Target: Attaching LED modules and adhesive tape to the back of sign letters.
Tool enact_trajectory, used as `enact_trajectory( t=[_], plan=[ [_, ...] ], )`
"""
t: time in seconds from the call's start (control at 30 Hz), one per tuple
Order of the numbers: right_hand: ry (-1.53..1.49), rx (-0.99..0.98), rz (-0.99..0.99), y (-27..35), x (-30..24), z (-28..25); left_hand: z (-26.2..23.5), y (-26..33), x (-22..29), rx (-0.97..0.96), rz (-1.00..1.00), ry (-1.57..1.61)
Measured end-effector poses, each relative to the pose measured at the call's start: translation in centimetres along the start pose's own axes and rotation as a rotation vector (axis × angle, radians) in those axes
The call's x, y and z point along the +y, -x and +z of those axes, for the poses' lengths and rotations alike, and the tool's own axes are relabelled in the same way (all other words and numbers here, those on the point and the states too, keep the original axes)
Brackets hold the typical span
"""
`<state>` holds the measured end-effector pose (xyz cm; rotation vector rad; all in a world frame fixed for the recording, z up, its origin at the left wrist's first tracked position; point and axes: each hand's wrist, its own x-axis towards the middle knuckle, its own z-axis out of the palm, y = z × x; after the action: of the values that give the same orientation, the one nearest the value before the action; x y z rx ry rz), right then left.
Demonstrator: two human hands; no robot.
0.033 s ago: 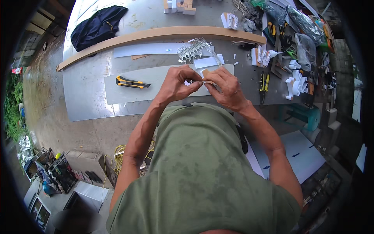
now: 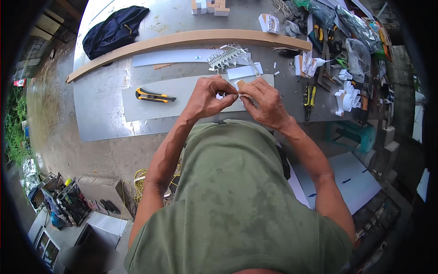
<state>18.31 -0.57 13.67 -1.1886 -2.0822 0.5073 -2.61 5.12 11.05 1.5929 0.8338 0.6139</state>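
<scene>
Fingers (image 2: 253, 92) of a left hand (image 2: 207, 98) and a right hand (image 2: 268, 104) pinch close together above a gray sheet (image 2: 132, 109), a small white-and-tan piece (image 2: 241, 84) between the 2 hands.

The piece lies just against the right hand's fingers, which hold it in a narrow grip; the left hand's thumb and forefinger are pinched narrow beside it, though what they grip is too small to tell. A yellow-and-black utility knife (image 2: 155, 95) rests on the sheet, left of both hands. Beyond them on the metal surface (image 2: 100, 114) lie a white rectangular piece (image 2: 242, 72), a tangle of white wired modules (image 2: 226, 58) and a long tan bar (image 2: 196, 36); yellow-handled pliers (image 2: 312, 97) lie to the right.
</scene>
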Motion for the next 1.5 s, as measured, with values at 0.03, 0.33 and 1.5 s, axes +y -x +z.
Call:
enact_trajectory(
  t=[0.03, 0.33, 1.5],
  plan=[
    [-0.001, -0.005, 0.006, 0.4, 0.0, -0.1, 0.4, 0.1, 0.1, 0.008, -0.017, 0.041],
    [0.102, -0.007, -0.083, 1.1, 0.0, -0.1, 0.8, 0.2, 0.5, -0.001, 0.063, -0.107],
    [-0.198, 0.079, 0.165, 1.4, -0.3, 0.1, 1.1, 1.0, -0.1, -0.056, -0.139, 0.221]
  ],
)
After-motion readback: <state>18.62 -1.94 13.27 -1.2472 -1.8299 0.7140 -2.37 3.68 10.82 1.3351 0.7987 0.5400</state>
